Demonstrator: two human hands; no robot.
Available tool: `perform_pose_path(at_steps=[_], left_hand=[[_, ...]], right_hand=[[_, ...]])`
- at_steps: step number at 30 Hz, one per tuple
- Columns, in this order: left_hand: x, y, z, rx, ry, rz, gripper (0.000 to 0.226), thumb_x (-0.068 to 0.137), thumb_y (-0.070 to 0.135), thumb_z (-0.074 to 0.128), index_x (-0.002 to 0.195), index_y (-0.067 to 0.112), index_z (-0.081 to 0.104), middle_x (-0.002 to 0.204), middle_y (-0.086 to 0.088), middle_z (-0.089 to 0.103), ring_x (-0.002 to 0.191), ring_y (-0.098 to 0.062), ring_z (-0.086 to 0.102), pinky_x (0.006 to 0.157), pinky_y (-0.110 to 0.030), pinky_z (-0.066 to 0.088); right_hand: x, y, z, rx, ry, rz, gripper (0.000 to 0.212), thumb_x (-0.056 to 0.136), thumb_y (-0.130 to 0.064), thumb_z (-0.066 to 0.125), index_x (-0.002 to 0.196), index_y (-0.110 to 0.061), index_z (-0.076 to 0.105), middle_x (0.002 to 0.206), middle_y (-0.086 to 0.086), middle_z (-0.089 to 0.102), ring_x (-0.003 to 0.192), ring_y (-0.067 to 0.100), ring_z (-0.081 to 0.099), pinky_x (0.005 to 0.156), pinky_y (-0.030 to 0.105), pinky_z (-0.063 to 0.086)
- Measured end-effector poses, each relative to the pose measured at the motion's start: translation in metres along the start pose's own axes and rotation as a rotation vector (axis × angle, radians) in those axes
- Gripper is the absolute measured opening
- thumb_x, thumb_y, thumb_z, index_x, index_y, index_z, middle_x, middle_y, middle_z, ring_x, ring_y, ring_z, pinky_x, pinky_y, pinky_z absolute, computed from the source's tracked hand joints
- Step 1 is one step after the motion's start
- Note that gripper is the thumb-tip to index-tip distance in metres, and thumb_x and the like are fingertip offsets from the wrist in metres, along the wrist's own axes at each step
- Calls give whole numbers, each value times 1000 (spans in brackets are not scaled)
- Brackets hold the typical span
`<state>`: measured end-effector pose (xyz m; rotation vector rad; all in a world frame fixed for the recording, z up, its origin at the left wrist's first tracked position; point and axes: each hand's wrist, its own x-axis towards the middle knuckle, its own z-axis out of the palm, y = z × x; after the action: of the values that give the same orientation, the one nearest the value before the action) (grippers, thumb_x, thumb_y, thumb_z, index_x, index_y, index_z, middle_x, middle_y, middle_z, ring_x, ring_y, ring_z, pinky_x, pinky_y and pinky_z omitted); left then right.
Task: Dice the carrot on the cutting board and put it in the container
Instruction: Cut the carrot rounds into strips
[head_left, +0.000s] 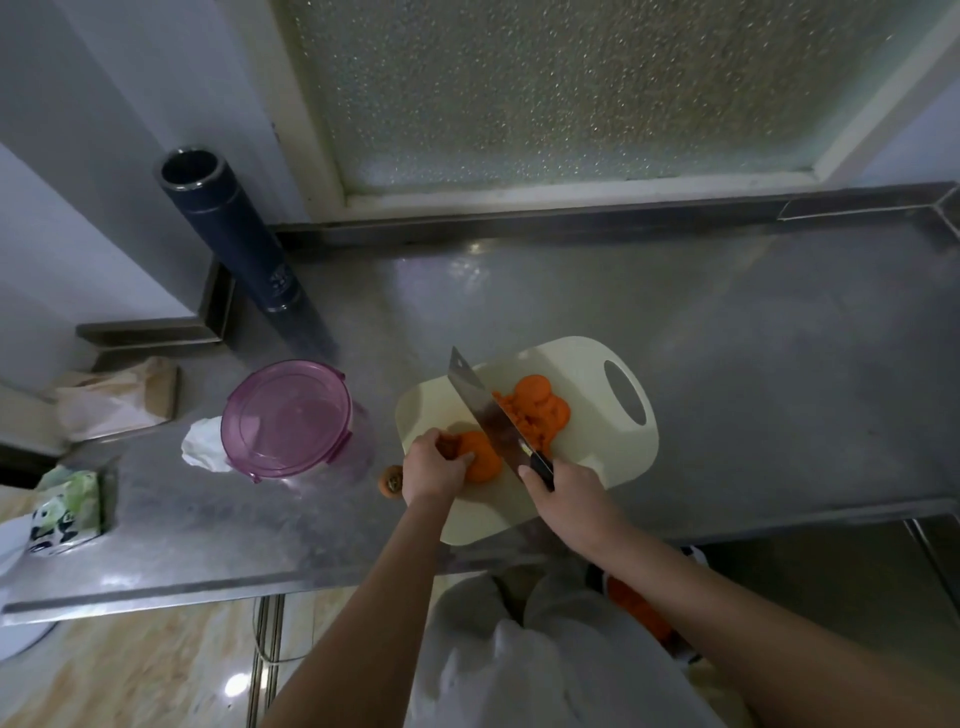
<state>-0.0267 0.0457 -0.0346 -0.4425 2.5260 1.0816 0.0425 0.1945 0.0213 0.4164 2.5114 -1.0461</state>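
Two lots — carrot slices (537, 408), carrot chunk (480, 460)

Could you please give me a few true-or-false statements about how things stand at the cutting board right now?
1. The right hand grips the knife. True.
2. The container stands open. False: it is closed.
3. The left hand holds a carrot piece on the cutting board. True.
4. The carrot slices are already in the container. False: they lie on the cutting board, on the far side of the blade.
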Motion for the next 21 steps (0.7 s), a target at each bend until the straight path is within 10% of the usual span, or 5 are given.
perform_pose_path(at_steps=[21], left_hand=[[0,-1,-4,-46,-25,3,27,78,22,73,101,15,62,93,3,60,85,-12,54,66,-25,39]], right_hand=[[-19,-2,23,-219,-13,26,33,100,-40,34,107,-15,54,101,4,62,94,19,60,81,30,48]])
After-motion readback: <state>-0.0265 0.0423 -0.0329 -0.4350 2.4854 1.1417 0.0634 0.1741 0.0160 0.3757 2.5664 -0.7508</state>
